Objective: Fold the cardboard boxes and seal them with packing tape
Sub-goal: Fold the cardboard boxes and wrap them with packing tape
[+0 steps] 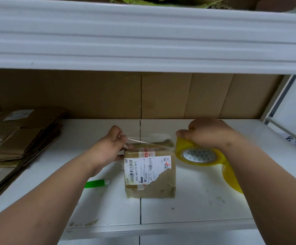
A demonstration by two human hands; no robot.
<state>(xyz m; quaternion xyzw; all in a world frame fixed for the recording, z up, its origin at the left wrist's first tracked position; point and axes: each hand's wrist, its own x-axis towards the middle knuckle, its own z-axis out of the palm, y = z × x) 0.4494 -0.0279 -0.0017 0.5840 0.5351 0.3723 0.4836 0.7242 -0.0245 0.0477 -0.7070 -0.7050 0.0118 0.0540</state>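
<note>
We see one white shelf surface (196, 200) made of two panels meeting at one dark seam, with one pale ribbed shelf edge (143, 41) spanning the top of the view and brown cardboard sheets (108, 96) lining the back wall. At the far left of the shelf lies one stack of flattened brown cardboard boxes (20, 138); we cannot count the sheets in it.

Near the middle of the shelf, over the seam, stands one small brown cardboard box (150, 172), folded up, glossy with tape on its faces, and carrying one torn white shipping label (143, 168) with barcodes on the side facing us.

We count two bare forearms and two hands. The left hand (108, 149) is at the box's upper left corner, its fingers pinching the free end of one clear strip of tape (143, 141). That strip runs taut over the box's top to the one yellow-tinted roll of packing tape (199, 155), just beside the box's upper right corner. The right hand (209, 133) is closed over the top of that roll, thumb and fingers gripping its rim. A yellowish band (232, 177) hangs from the roll under the right wrist.

One small green-and-white pen-like object (96, 183) lies on the shelf just left of the box, apart from it, partly hidden by the left forearm
</note>
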